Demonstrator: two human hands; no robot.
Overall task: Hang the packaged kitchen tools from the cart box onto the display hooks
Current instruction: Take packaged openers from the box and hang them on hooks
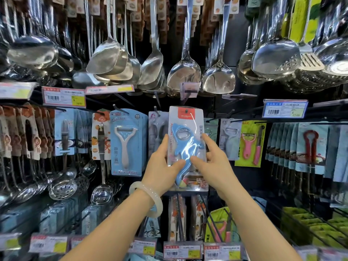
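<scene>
Blue dolphin-shaped opener on its upright clear-plastic card (185, 147), pinched between left hand (162, 170) and right hand (212, 164), hang-hole already at the black display hook (186, 111).

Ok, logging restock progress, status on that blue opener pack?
Left hand and right hand gripping blue opener pack. Hang hole at hook tip. Nothing blocking.

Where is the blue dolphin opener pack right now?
Head view, centre: the opener pack is held by both hands, between the white peeler pack and pink one.
</scene>
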